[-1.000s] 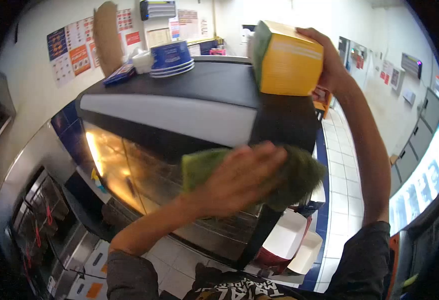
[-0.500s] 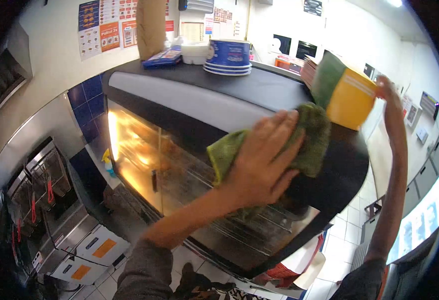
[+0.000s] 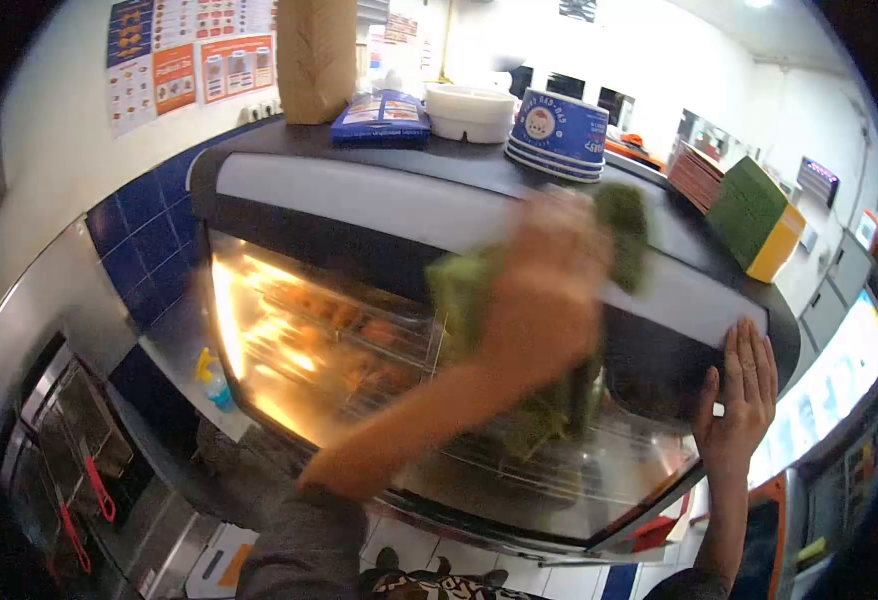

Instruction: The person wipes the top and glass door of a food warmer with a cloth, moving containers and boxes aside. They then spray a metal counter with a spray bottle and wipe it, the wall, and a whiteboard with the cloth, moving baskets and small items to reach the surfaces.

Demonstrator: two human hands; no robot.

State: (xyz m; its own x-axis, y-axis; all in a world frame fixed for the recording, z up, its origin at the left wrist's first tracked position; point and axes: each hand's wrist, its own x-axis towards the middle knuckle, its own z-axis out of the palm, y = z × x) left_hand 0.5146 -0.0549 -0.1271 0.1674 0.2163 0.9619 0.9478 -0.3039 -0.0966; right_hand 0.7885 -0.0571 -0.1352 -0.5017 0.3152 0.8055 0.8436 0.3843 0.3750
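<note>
A green cloth is bunched under my left hand, which is blurred by motion. The cloth lies against the upper front of a glass-fronted warming cabinet, with part of it hanging over the glass. My right hand rests flat on the cabinet's front panel at the right corner, fingers stretched upward, holding nothing. Just above that hand, a green and yellow box stands on the cabinet top. Browned food sits on lit racks behind the glass.
On the cabinet top stand a brown paper bag, a blue flat box, white bowls and stacked blue tubs. At left are a spray bottle and fryer baskets with red handles.
My right hand has left the green and yellow box and come down onto the cabinet front. My left hand is still on the cloth, now blurred. The view has shifted.
</note>
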